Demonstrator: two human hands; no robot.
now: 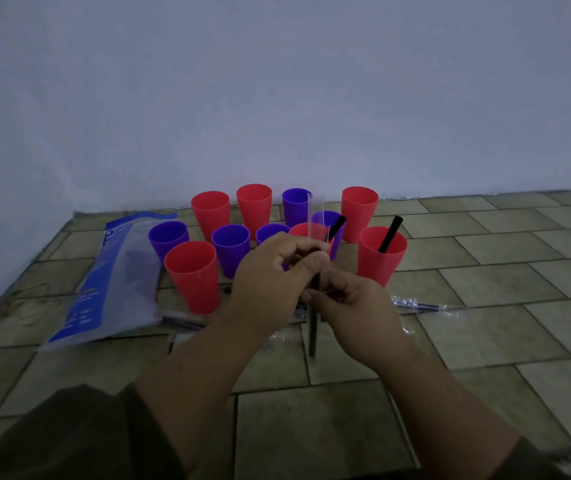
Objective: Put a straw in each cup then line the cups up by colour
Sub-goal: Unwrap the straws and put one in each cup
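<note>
1. Mid-frame, pinches clear wrapper [315,227] with left hand [270,271], black straw [312,336] with right hand [353,306], just before clustered cups [230,249].
2. Risks a sudden jerk off a sticking wrapper, toppling nearest red cup [300,231].

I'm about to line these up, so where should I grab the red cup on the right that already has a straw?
Probably grip the wall of the red cup just below its rim, coming from the right. It stands upright and widens upward, its straw blocks the mouth, and other cups crowd its left.
</note>
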